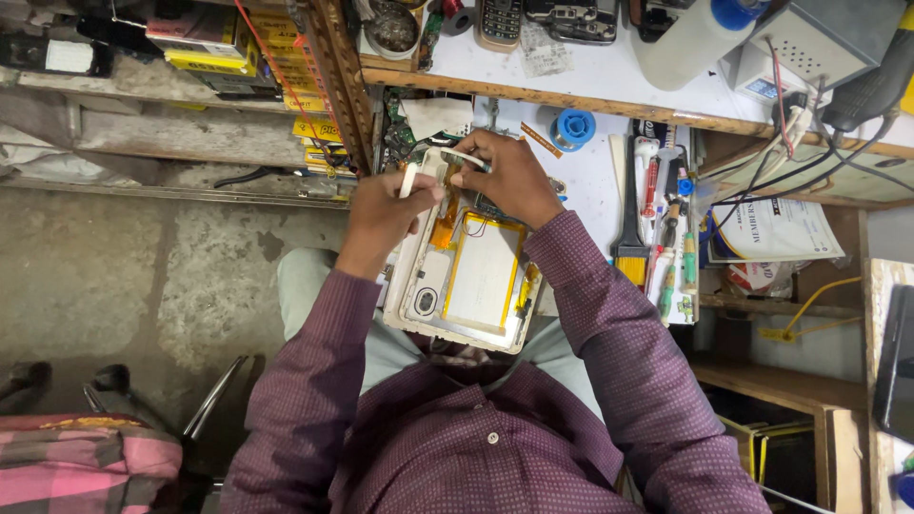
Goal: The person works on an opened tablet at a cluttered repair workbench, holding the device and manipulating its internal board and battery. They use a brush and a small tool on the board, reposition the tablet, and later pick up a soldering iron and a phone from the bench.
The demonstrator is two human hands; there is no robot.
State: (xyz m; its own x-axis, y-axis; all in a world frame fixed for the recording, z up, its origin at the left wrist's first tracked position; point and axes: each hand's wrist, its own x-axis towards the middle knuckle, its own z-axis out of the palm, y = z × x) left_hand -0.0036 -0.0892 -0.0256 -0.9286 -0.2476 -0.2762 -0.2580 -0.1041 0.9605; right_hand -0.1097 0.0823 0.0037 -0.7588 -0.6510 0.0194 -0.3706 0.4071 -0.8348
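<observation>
An opened white tablet (464, 286) lies on my lap against the workbench, its back cover off, showing a flat silver battery with a yellow border and orange flex cables. My left hand (386, 211) sits at the tablet's upper left corner and pinches a thin white strip-like tool. My right hand (514, 176) rests over the tablet's top edge, fingers closed on a slim metal tool, likely tweezers, pointing left toward the other hand. Both wear purple dotted shirt sleeves.
A black brush with yellow bristles (630, 205), screwdrivers (671, 224) and a blue tape roll (574, 127) lie on the white bench to the right. A shelf above holds phones (499, 21) and a white bottle (687, 40). Concrete floor lies left; a pink checked bag (86, 466) sits lower left.
</observation>
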